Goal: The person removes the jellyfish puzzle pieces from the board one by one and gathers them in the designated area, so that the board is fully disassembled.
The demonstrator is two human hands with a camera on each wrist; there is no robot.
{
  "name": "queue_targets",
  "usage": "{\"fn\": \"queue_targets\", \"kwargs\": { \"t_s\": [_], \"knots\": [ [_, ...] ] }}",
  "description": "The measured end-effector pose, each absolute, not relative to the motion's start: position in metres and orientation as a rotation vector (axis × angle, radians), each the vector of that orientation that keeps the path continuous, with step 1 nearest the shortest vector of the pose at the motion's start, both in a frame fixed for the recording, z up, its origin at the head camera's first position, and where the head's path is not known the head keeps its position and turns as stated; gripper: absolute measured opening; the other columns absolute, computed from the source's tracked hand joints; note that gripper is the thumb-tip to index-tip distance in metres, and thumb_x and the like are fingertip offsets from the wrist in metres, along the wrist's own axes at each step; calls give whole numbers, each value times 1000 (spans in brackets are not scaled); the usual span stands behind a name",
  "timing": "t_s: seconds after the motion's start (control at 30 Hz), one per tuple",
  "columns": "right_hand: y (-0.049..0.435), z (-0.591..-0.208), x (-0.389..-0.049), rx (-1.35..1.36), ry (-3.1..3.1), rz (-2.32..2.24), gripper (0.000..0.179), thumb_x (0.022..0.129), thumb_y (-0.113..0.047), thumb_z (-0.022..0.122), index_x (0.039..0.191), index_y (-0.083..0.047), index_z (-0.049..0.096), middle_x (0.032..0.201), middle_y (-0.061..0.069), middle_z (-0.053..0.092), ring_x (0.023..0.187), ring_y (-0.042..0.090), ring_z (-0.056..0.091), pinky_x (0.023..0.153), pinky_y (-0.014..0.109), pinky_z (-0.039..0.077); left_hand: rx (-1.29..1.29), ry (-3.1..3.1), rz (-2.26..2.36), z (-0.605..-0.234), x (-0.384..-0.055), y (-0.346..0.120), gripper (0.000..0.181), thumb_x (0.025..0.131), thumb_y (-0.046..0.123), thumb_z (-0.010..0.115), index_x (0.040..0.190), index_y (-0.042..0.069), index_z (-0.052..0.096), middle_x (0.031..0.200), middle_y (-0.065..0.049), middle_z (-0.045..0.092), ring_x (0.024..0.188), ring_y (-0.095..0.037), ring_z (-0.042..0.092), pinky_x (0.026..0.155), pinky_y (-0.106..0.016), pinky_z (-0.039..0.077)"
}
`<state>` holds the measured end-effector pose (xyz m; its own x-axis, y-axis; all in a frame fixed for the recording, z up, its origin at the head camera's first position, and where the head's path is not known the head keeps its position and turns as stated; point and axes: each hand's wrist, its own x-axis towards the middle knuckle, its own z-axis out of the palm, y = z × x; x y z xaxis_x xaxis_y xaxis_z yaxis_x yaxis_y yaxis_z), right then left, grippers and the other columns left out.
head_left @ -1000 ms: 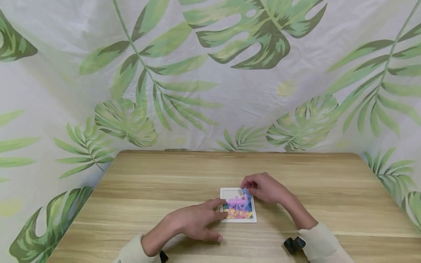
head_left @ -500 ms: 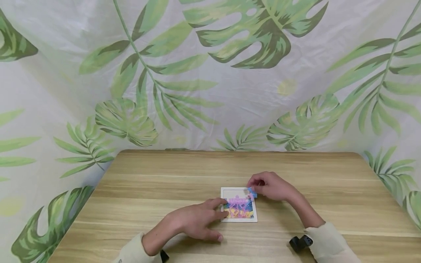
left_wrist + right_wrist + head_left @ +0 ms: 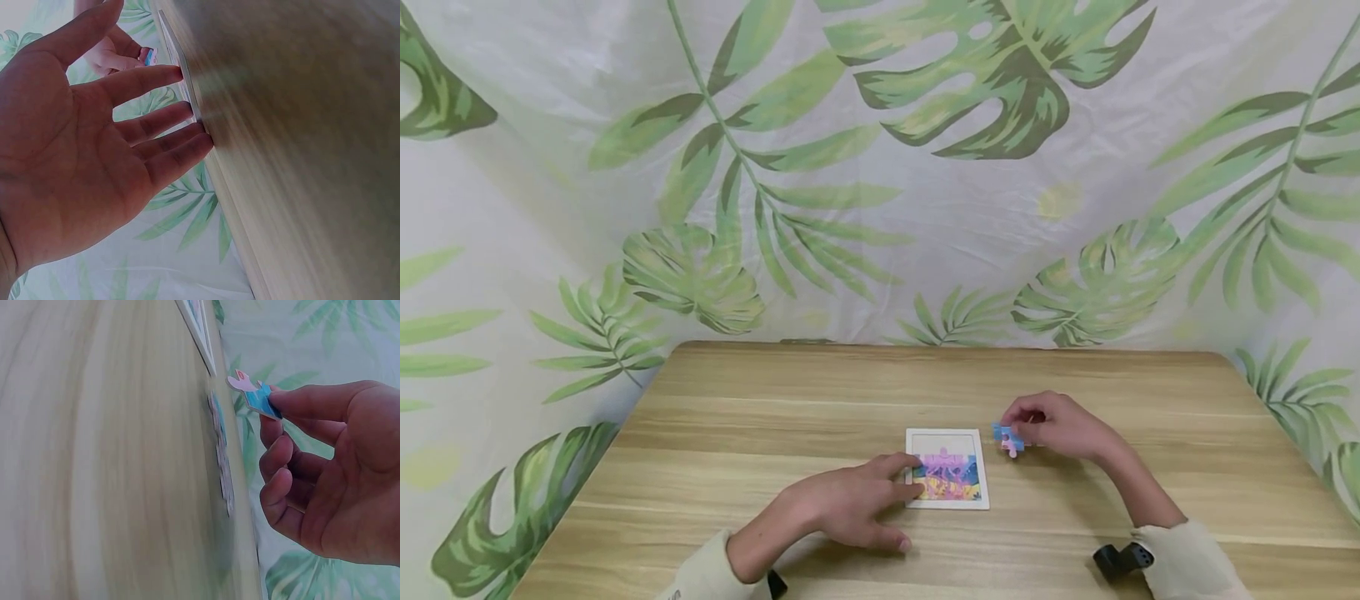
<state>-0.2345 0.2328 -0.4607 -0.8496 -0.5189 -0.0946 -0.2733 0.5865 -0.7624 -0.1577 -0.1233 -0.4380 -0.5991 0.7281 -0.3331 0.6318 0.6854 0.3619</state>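
The right hand (image 3: 1060,427) pinches a blue-and-pink puzzle piece (image 3: 1009,439) in its grip above the wood-grain table (image 3: 775,392), just right of a white-framed, partly filled puzzle board (image 3: 955,505). The left hand (image 3: 857,504), its grip loose and fingers extended, touches the board's left edge. Below the right hand lie what look like more pieces (image 3: 220,453), seen nearly edge-on.

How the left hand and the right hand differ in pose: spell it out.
The left hand has its fingers extended and spread; the right hand has its fingers curled.
The left hand touches the left side of the puzzle board; the right hand, off to the board's right, pinches a blue-and-pink piece.
Both are bare and come out of pale sleeves.
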Motion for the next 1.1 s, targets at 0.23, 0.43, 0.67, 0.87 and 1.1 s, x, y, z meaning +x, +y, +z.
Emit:
{"fn": "queue_targets", "kwargs": {
  "t_s": [0.23,0.43,0.67,0.87,1.1],
  "knots": [
    [252,-461,-232,-596,2533,-1137,15,102,-10,66,112,-8,78,96,2,72,83,13,56,71,24,48,1049,2438,280,-438,-157,-124,71,101,55,70,159,20,54,175,-3,31,160,-22,36,123,-39,45],
    [269,-462,-227,-554,2553,-1134,14,103,-10,66,111,-8,78,95,2,70,81,11,52,69,24,45,1060,2447,266,-438,-157,-123,71,101,56,70,159,20,54,175,-3,31,160,-21,36,124,-38,44],
    [290,-463,-224,-514,2551,-1142,14,104,-12,66,111,-7,78,97,4,72,83,9,54,72,24,47,1083,2458,249,-439,-157,-123,70,101,56,70,159,19,55,174,-3,32,159,-21,38,124,-36,44],
    [302,-464,-221,-501,2548,-1129,15,105,-13,66,111,-6,77,97,4,71,83,8,55,71,24,48,1085,2461,247,-439,-156,-123,70,100,56,70,158,19,55,174,-4,33,158,-21,38,123,-36,44],
    [306,-466,-223,-518,2552,-1100,15,106,-12,65,113,-5,77,96,2,70,81,7,53,69,24,46,1065,2461,262,-438,-156,-123,70,99,56,71,158,20,56,174,-2,32,159,-21,37,124,-36,44]
  ]
}}
